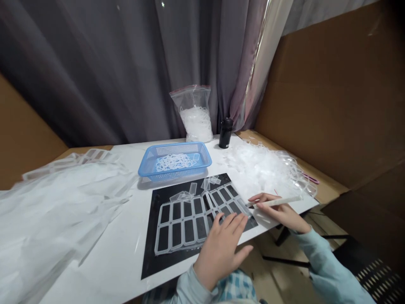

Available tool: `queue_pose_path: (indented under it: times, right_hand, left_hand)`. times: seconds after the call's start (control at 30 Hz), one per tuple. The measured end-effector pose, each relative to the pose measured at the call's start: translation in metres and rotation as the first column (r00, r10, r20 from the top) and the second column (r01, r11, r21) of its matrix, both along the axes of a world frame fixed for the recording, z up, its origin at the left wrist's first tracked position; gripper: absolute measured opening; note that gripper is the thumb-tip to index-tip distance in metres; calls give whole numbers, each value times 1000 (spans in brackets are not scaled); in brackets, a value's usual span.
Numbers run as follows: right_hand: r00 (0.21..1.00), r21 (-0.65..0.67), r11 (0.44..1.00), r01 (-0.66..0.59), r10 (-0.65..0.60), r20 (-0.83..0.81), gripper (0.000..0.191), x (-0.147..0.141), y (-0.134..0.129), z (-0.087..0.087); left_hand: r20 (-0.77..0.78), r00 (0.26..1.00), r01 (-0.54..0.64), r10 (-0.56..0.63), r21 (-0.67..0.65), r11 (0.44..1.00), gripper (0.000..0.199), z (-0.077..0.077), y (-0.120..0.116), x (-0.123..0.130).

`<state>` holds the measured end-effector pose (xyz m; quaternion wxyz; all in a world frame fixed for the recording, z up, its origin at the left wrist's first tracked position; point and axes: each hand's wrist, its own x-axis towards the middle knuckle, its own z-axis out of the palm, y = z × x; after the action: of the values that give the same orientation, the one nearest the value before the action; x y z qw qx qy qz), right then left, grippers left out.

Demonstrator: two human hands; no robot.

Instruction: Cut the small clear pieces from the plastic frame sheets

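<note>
A translucent sheet of joined rectangular frames (171, 228) lies on a black mat (148, 257). My left hand (221, 249) rests on the sheet's near right part, fingers spread, nothing held in it. Beside the sheet's right end, my right hand (278, 211) has its fingers wrapped round a thin, pale pen-like tool (281, 201), whose dark tip points left toward the sheet's edge. Small loose clear rectangles (193, 188) are scattered along the far edge of the mat.
Behind the mat stands a blue basket (144, 172) with white frames inside. A bag of white pieces (198, 122) and a black bottle (225, 134) are farther back. Translucent sheets (63, 211) pile up at left, and clear scraps (259, 169) at right. Cardboard walls flank the table.
</note>
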<state>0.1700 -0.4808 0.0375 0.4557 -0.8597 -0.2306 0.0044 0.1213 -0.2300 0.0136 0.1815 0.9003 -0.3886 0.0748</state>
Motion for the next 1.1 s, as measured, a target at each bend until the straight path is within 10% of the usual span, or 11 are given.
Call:
queue_pose_path:
  times: [0.8,1.1]
  right_hand:
    - [975,-19,977,-213,211,-76,24,-1,-2,5]
    - [964,-273,934,-228,256,71,27,-7,10,10]
  left_hand:
    - [-73,997,19,-20,-10,1000,56,-1,1,0]
    - [-64,998,12,-13,-20,1000,55,-2,1,-1]
